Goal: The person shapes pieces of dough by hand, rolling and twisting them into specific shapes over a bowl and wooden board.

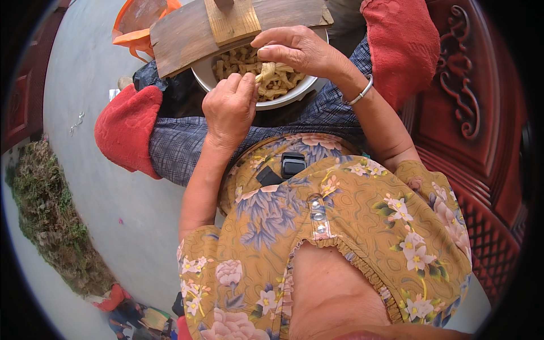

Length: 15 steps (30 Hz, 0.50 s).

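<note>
A white basin holds many short, pale-yellow knotted pieces that look like plant or tofu-skin strips; I cannot tell which. Over its far side lies a wooden board with a lighter block on it. Above the basin's near left part, my left hand has its fingers closed on one end of a pale knotted strip. My right hand, with a metal bracelet at the wrist, is over the basin just beyond that strip, thumb and fingers apart, seemingly not gripping anything.
An orange bag stands beyond the board at the left, with a black plastic bag nearer. Red cloths cover both knees around the basin. A carved red door panel is close at the right. Another person is at the lower left.
</note>
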Tool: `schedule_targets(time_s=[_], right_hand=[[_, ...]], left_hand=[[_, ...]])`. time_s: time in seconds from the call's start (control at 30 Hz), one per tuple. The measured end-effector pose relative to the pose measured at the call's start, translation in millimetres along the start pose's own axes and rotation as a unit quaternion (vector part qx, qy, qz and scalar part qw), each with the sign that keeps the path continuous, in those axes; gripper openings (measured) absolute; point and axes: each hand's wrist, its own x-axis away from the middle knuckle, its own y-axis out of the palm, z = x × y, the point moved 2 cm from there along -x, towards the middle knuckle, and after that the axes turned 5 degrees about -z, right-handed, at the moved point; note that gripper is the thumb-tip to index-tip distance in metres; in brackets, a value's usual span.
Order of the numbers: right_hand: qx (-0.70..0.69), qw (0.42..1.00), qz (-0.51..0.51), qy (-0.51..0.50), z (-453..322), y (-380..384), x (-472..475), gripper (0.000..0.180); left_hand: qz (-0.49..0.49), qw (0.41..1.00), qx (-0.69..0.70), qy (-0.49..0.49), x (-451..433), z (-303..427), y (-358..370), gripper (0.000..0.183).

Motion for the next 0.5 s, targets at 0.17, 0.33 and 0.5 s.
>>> schedule_targets(time_s=[0.17,0.33,0.5], right_hand=[[-0.165,0.969,-0.155,0.104,1.1,-3.0,-7.4,0.022],[-0.200,0.963,-0.153,0.093,5.3,-20.4,-18.4,0.015],[-0.131,0.990,0.017,0.057,4.6,-25.2,-44.1,0.016]], left_hand=[[-0.037,0.972,0.225,-0.064,-17.4,-13.8,5.9,0.011],[-0.152,0.824,0.511,-0.192,-25.3,-38.3,13.4,0.021],[-0.118,0.775,0.570,-0.246,-52.0,-76.8,2.4,0.021]])
